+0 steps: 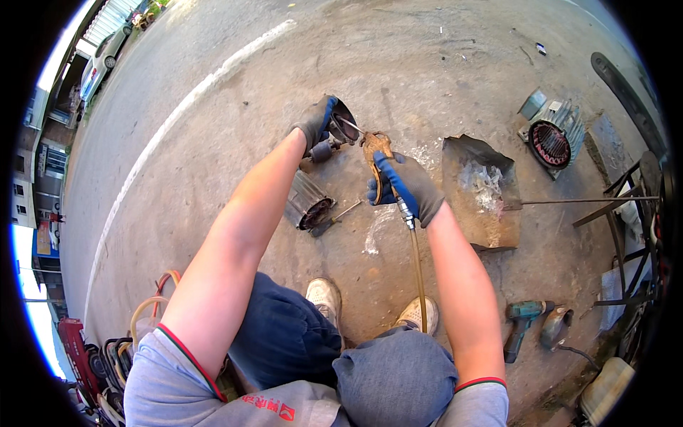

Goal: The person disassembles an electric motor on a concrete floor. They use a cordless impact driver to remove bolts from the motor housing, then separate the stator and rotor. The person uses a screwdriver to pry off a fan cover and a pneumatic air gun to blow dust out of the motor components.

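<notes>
My left hand (315,125), in a grey and blue glove, grips a round dark metal motor end part (342,125) above the concrete ground. My right hand (407,186), gloved the same way, is closed around a rusty air blow gun (377,149) whose thin nozzle points into that round part. A hose (418,274) runs from the gun down past my right forearm toward my knees. A ribbed motor housing (308,204) lies on the ground just under my left forearm, with a screwdriver (336,218) beside it.
A rusty metal scoop (478,192) with a long rod handle lies to the right. A finned stator (553,139) sits further right. A teal power drill (521,324) lies by my right knee. Coiled hoses (146,313) sit at the lower left. A parked car (102,62) stands far left.
</notes>
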Tool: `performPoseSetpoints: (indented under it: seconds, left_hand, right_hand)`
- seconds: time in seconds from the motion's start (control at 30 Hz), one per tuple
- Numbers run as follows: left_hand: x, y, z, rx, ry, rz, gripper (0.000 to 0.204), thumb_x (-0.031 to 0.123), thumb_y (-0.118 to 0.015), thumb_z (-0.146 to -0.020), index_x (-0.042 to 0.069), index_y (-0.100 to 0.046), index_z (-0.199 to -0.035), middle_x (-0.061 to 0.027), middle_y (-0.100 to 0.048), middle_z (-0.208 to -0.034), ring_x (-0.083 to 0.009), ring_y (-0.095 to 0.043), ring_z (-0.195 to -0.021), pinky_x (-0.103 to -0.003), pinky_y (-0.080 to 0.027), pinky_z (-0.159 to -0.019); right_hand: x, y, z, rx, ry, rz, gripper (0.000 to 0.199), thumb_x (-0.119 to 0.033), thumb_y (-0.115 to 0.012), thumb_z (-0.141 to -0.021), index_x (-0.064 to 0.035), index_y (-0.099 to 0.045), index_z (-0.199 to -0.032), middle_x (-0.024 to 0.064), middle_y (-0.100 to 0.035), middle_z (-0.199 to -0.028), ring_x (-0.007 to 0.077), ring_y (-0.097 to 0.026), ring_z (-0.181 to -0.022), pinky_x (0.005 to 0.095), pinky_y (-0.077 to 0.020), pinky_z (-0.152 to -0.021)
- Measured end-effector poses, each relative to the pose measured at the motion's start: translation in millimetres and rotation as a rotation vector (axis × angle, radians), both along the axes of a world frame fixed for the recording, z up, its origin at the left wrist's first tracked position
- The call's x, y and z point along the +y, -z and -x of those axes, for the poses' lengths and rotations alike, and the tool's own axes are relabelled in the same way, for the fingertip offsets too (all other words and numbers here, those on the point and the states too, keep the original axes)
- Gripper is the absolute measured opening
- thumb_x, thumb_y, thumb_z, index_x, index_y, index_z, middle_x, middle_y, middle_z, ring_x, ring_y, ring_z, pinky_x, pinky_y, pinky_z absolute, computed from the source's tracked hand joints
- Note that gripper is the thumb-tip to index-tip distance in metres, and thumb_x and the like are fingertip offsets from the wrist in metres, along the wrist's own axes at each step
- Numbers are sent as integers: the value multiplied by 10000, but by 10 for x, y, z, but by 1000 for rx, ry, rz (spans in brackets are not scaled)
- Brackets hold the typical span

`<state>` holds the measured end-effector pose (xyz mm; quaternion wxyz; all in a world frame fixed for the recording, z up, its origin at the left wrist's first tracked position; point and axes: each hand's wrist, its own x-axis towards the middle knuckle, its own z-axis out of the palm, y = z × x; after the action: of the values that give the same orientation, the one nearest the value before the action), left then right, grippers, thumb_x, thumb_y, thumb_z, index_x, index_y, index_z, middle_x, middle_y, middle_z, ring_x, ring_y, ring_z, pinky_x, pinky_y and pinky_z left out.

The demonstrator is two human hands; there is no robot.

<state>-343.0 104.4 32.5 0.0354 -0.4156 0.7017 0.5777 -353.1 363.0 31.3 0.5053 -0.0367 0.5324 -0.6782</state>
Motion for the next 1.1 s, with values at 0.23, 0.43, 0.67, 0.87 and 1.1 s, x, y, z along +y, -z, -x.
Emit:
performPoseSetpoints:
  seconds: [0.23, 0.43, 0.67, 0.87, 1.1]
  left_hand:
    - [-160, 118, -39, 10, -174, 79, 389, 471, -506, -900, 136, -673, -1006, -31, -645, -878, -138, -545, -746, -297, -426, -601]
    - [-39, 123, 26, -9, -74, 37, 377, 448, -486, -899, 136, -675, -995, -45, -667, -915, -139, -572, -773, -278, -419, -604]
    - [-74, 107, 1, 14, -118, 25, 360, 443, -474, -892, 155, -668, -987, -41, -673, -927, -134, -575, -775, -287, -410, -614]
    - [-278, 201, -69, 25, -171, 53, 390, 485, -475, -901, 168, -660, -1032, -16, -666, -896, -126, -543, -726, -288, -411, -615]
    - [-353, 164, -155, 78, -203, 52, 478, 521, -468, -911, 108, -669, -1046, -54, -662, -889, -149, -567, -726, -294, -459, -579]
  right_hand:
    - [104, -181, -244, 125, -72, -50, 425, -364, -605, -975, 20, -526, -1139, 116, -651, -793, 195, -678, -639, 340, -601, -590]
    - [81, -93, -334, 163, -42, -57, 403, -349, -607, -976, 19, -541, -1127, 94, -638, -762, 167, -650, -611, 321, -578, -568]
    - [163, -56, -388, 141, 48, -155, 323, -302, -598, -977, 0, -557, -1085, 72, -614, -720, 148, -615, -574, 305, -538, -533]
    - [94, 35, -326, 104, -18, -147, 389, -342, -605, -977, 3, -523, -1137, 100, -637, -769, 193, -662, -615, 341, -595, -577]
    - [-19, -17, -353, 23, -55, -110, 411, -355, -606, -974, 12, -525, -1139, 120, -656, -808, 199, -678, -639, 347, -602, -581]
